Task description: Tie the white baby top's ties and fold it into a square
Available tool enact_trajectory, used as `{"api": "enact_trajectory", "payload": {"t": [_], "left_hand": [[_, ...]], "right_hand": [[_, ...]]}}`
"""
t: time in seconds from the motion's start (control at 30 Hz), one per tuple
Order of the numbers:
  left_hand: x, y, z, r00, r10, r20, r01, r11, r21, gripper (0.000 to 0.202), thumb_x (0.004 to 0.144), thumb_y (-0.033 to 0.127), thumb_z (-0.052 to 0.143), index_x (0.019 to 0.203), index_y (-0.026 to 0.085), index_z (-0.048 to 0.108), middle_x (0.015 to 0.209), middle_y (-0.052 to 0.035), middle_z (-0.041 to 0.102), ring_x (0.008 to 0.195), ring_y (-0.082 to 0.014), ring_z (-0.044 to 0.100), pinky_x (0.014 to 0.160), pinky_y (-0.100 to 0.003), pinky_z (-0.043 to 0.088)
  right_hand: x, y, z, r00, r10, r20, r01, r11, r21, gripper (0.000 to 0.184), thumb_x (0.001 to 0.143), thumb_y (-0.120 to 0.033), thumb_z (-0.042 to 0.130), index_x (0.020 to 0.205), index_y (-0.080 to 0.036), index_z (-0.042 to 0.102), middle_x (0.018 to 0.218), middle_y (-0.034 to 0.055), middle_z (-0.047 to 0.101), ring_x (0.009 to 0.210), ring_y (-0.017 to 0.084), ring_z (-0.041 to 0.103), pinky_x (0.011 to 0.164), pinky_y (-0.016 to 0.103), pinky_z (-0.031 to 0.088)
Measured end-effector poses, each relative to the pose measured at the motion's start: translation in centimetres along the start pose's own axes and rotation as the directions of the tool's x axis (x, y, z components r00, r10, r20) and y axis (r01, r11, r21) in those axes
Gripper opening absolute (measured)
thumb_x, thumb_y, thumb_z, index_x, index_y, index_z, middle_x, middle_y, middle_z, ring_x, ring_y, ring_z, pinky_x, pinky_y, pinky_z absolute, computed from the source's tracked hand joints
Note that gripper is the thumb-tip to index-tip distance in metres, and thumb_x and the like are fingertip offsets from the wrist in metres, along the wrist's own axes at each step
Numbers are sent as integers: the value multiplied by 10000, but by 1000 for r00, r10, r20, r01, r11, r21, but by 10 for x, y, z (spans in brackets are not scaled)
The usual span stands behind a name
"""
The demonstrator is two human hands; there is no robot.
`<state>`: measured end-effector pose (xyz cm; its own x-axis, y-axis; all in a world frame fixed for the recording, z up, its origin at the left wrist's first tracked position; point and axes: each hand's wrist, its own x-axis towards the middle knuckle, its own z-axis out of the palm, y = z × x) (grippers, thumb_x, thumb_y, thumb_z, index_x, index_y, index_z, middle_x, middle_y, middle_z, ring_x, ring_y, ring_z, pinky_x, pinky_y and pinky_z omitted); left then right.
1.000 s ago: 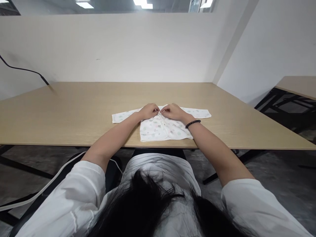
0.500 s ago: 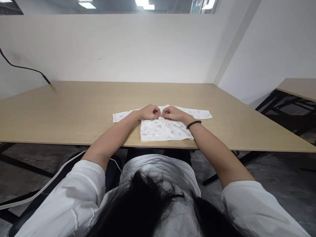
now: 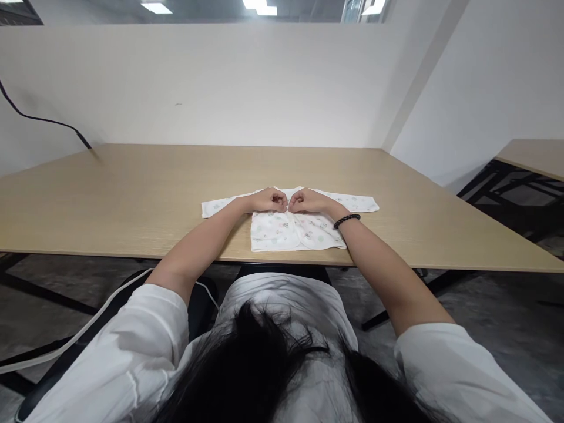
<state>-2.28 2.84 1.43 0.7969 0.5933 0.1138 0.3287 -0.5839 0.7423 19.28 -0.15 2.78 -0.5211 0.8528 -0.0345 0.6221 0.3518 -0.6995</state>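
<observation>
A small white long-sleeved baby shirt [image 3: 277, 232] with a pale print lies flat near the table's front edge, its sleeves spread to both sides. My left hand [image 3: 269, 200] is closed in a pinch on the shirt's front opening, at the upper middle. Close beside it, my right hand [image 3: 307, 201] pinches the other side of the same opening, with a dark beaded bracelet [image 3: 346, 221] on the wrist. The fingertips almost meet over the centre line. Whatever fastener may be between them is hidden by the fingers.
The light wooden table [image 3: 145, 194] reaches back to a white wall [image 3: 247, 85]. A black cable [image 3: 48, 121] comes down to its far left corner. A second table [image 3: 535, 155] stands at the right. A white cord [image 3: 97, 317] hangs at my lower left.
Both hands stay at the shirt's front, with only slight finger movement. The shirt lies in the same place.
</observation>
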Motion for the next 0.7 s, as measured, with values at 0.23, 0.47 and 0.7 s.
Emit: {"api": "enact_trajectory", "payload": {"t": [0.23, 0.47, 0.7], "left_hand": [[2, -3, -5, 997, -25, 79, 31, 997, -72, 143, 713, 310, 677, 764, 177, 691, 715, -7, 594, 643, -127, 493, 617, -263, 374], [5, -8, -7, 994, -54, 92, 68, 985, -156, 161, 694, 335, 720, 700, 178, 682, 672, 2, 565, 621, -124, 478, 609, -262, 383], [2, -4, -5, 991, -112, 69, 123, 976, -178, 165, 713, 331, 739, 693, 172, 698, 616, 5, 542, 543, -101, 426, 529, -249, 325]], "right_hand": [[-1, 0, 2, 999, -25, 29, 26, 999, -37, 244, 660, -372, 763, 692, -194, 600, 594, -41, 522, 538, 107, 397, 520, 268, 265], [0, 1, 3, 999, -32, 32, 35, 993, -114, 195, 664, -316, 746, 672, -207, 584, 592, -34, 527, 543, 120, 419, 524, 275, 278], [5, 5, 9, 994, -40, -104, 21, 983, -183, 119, 640, -226, 698, 708, -194, 605, 658, -1, 607, 597, 142, 501, 539, 265, 322]]}}
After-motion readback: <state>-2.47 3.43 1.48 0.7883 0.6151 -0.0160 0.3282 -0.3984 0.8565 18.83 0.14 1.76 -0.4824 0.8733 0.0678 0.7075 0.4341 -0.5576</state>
